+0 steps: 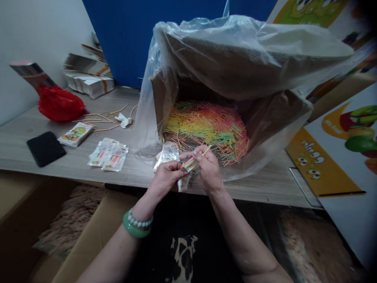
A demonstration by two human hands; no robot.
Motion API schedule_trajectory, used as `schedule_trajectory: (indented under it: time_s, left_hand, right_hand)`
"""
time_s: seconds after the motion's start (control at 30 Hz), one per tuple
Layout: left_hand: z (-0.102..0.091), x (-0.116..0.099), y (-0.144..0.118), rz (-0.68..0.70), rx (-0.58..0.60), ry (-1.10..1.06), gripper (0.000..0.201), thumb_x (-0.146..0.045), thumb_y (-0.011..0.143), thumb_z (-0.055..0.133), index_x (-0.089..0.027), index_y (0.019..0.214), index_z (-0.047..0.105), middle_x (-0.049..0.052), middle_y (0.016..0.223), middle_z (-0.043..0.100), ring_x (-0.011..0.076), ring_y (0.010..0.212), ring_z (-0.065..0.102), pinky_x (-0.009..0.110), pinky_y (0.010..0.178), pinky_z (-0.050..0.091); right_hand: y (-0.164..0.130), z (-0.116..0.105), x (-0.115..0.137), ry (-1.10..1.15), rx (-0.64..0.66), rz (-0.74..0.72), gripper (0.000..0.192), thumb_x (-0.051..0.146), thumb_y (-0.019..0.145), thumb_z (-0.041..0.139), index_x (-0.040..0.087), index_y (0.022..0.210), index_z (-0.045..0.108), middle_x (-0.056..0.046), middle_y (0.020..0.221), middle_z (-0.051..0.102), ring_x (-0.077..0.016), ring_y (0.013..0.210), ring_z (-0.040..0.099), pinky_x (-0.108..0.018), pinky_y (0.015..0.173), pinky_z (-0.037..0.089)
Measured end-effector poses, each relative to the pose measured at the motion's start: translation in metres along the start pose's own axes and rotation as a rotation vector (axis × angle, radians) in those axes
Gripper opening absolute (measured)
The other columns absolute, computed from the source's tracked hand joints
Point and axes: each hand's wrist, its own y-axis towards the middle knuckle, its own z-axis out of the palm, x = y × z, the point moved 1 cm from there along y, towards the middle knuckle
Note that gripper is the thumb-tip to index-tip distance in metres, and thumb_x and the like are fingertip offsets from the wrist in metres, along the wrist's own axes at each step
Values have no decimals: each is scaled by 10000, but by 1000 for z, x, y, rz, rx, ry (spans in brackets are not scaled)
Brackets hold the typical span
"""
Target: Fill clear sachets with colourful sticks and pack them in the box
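Coloured sticks (193, 162), small bundle, pinched between both hands at table (73, 165) front edge, just before tipped box. Far left: red bag (60, 104), black pad (45, 148), printed packets (108, 156) flat on table. Left hand (166, 177), bracelets on wrist, fingers closed on clear sachet (169, 154) and stick ends. Right hand (207, 167) closed around bundle's other end. Behind: plastic-lined cardboard box (165, 98) on its side, heaped with loose sticks (206, 125). Right: cartoon-fruit boards (338, 157).
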Motion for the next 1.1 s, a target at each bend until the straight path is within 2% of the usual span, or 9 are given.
schedule_trajectory:
  time_s: [0.17, 0.33, 0.57, 0.8, 0.93, 1.1]
  left_hand:
    - [-2, 4, 0, -19, 36, 14, 188, -273, 604, 788, -134, 611, 660, -18, 553, 578, 85, 512, 476, 225, 521, 372]
    - [-3, 6, -1, -34, 56, 3, 166, -249, 613, 794, -127, 630, 682, -7, 578, 611, 93, 541, 508, 223, 541, 391]
    - [-2, 9, -1, -50, 61, -13, 162, -243, 613, 789, -130, 639, 676, 6, 615, 639, 105, 559, 534, 237, 554, 427]
    - [-2, 11, 1, -33, 44, -11, 175, -251, 622, 788, -133, 630, 659, -6, 587, 604, 98, 538, 504, 236, 543, 406]
    - [-2, 12, 2, -12, 36, -1, 197, -256, 627, 779, -137, 590, 626, -16, 569, 570, 92, 538, 484, 234, 544, 381]
    - [0, 9, 0, 24, 57, 41, 235, -296, 655, 760, -139, 575, 605, -35, 551, 510, 84, 533, 437, 235, 534, 340]
  right_hand:
    - [5, -6, -1, 7, -113, -6, 250, 390, 839, 641, 233, 853, 447, 27, 664, 713, -133, 523, 615, -247, 535, 500]
    - [4, -3, -3, 13, -113, -5, 266, 404, 841, 642, 230, 850, 440, 20, 672, 715, -134, 550, 625, -249, 565, 503]
    - [3, 3, 5, 36, -181, -137, 255, 419, 875, 613, 235, 881, 435, 13, 711, 725, -128, 561, 622, -245, 578, 491]
    - [1, 9, 5, 14, -167, -150, 246, 411, 881, 608, 240, 865, 433, 19, 709, 719, -129, 559, 613, -242, 555, 471]
    - [-1, 11, 10, 12, -193, -194, 239, 405, 883, 614, 238, 865, 443, 17, 727, 722, -128, 594, 628, -252, 598, 489]
    - [-2, 12, 7, 4, -171, -174, 272, 445, 890, 615, 241, 879, 435, 15, 727, 716, -142, 629, 652, -264, 611, 508]
